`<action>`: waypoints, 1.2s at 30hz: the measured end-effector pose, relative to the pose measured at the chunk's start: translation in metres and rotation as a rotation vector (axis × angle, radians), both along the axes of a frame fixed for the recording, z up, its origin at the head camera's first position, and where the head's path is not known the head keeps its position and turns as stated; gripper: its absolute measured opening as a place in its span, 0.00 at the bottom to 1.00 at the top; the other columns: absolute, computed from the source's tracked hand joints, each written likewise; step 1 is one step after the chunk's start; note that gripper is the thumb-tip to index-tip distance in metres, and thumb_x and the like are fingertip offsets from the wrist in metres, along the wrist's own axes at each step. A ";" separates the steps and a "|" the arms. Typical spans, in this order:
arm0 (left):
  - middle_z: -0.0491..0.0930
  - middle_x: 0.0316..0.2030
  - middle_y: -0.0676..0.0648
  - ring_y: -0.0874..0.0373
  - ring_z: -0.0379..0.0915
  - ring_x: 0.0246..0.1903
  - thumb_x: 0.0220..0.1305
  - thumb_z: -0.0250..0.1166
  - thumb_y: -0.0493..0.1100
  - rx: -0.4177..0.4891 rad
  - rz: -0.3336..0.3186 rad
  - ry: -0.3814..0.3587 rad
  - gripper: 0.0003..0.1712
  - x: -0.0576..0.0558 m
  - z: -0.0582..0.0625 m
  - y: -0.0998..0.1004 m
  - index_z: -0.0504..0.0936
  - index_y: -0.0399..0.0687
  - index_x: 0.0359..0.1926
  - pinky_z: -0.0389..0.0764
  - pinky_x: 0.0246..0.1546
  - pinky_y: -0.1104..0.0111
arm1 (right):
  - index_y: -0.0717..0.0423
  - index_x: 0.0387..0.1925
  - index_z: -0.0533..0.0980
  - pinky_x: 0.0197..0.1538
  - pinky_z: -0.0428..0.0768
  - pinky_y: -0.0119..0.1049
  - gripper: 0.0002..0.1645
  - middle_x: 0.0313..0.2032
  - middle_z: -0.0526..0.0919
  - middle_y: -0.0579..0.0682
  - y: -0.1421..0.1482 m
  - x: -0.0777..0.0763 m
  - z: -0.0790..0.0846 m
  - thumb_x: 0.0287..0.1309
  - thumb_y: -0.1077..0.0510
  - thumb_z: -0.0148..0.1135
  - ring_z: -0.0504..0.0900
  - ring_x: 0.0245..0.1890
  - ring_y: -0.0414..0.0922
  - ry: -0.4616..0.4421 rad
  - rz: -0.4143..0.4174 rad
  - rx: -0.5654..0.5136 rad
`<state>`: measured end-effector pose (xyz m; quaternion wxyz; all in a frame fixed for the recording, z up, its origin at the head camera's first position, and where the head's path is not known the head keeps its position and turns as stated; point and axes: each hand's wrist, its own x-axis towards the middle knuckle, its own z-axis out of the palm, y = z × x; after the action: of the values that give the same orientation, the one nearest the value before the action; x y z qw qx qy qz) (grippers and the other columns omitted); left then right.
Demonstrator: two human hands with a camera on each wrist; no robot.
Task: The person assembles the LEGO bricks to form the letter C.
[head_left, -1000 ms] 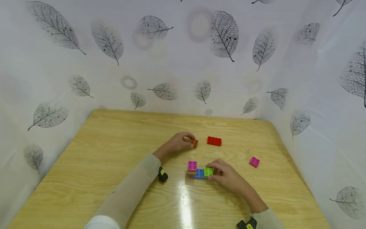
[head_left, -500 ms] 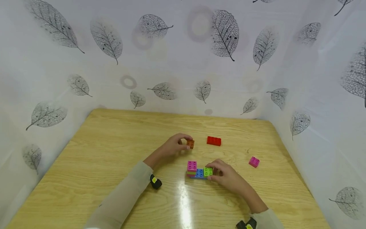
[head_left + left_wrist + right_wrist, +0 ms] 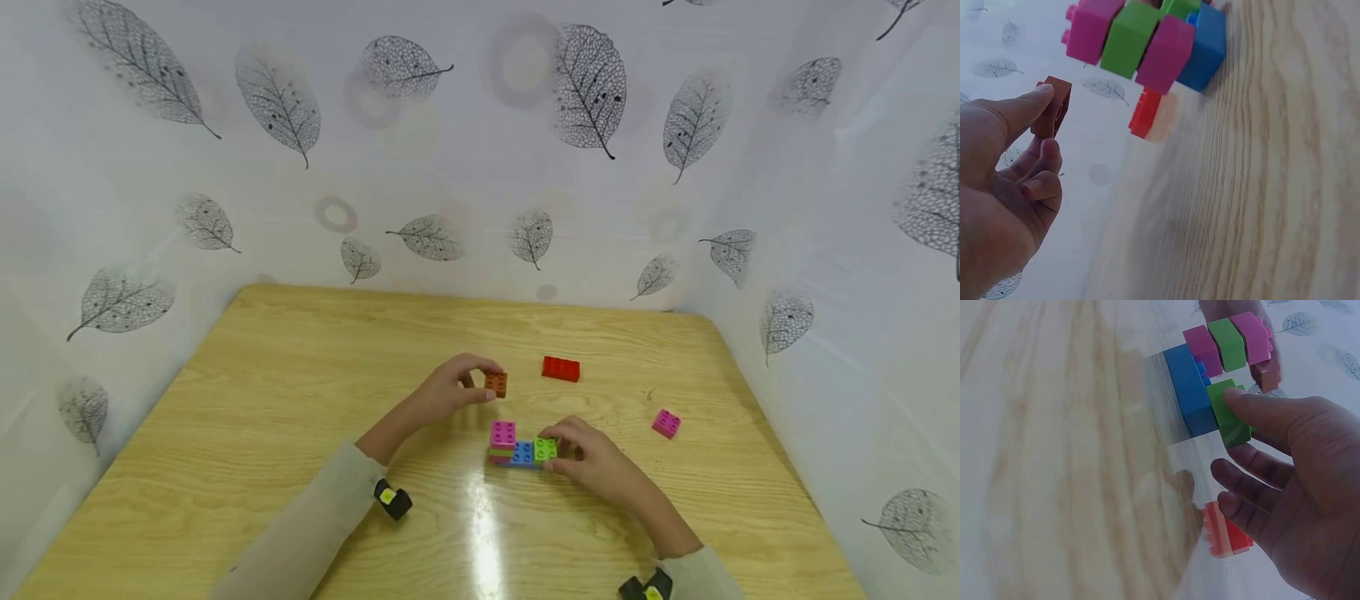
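My left hand (image 3: 450, 390) pinches a small orange-brown toy brick (image 3: 496, 383) between thumb and forefinger, above the table and behind the built piece. In the left wrist view that brick (image 3: 1051, 111) is tilted, its hollow underside partly showing. On the table lies a long blue brick (image 3: 522, 453). Its left end carries a stack of pink, green and pink bricks, the top pink brick (image 3: 503, 432) studs up. A light green brick (image 3: 545, 450) sits on the blue brick's right end, pinched by my right hand (image 3: 596, 462) with thumb and forefinger (image 3: 1229, 428).
A red brick (image 3: 561, 369) lies farther back on the wooden table (image 3: 315, 350). One loose pink brick (image 3: 666, 423) is off to the right. White curtains (image 3: 465, 142) printed with leaves hang round the table's back and sides.
My left hand has carried the orange-brown brick left and toward me, away from the red brick. My right hand stays in place on the green brick.
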<state>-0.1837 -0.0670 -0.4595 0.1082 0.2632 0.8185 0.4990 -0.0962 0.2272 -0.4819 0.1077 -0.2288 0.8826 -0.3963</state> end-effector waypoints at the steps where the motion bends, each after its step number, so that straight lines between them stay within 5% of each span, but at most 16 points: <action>1: 0.77 0.56 0.51 0.56 0.71 0.39 0.67 0.69 0.48 0.006 0.006 -0.005 0.20 0.004 0.002 -0.001 0.81 0.57 0.59 0.75 0.40 0.64 | 0.43 0.58 0.77 0.41 0.77 0.31 0.22 0.46 0.77 0.42 0.000 0.000 0.000 0.64 0.48 0.68 0.76 0.40 0.39 -0.001 -0.001 0.000; 15: 0.78 0.50 0.53 0.57 0.71 0.36 0.64 0.71 0.47 0.068 -0.026 -0.003 0.18 0.050 0.011 -0.002 0.83 0.59 0.56 0.75 0.34 0.68 | 0.43 0.57 0.77 0.40 0.77 0.31 0.22 0.44 0.76 0.41 0.000 0.001 0.002 0.63 0.47 0.69 0.75 0.40 0.37 -0.004 -0.013 0.015; 36: 0.79 0.49 0.52 0.58 0.70 0.35 0.62 0.72 0.45 0.078 -0.077 0.039 0.17 0.057 0.008 0.003 0.82 0.54 0.52 0.75 0.35 0.67 | 0.41 0.57 0.77 0.40 0.76 0.31 0.22 0.44 0.76 0.42 0.000 0.000 -0.001 0.63 0.47 0.69 0.74 0.40 0.39 -0.009 -0.012 0.000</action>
<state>-0.1263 -0.0640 -0.4515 0.1010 0.3082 0.7897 0.5208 -0.0963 0.2276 -0.4824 0.1093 -0.2219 0.8834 -0.3980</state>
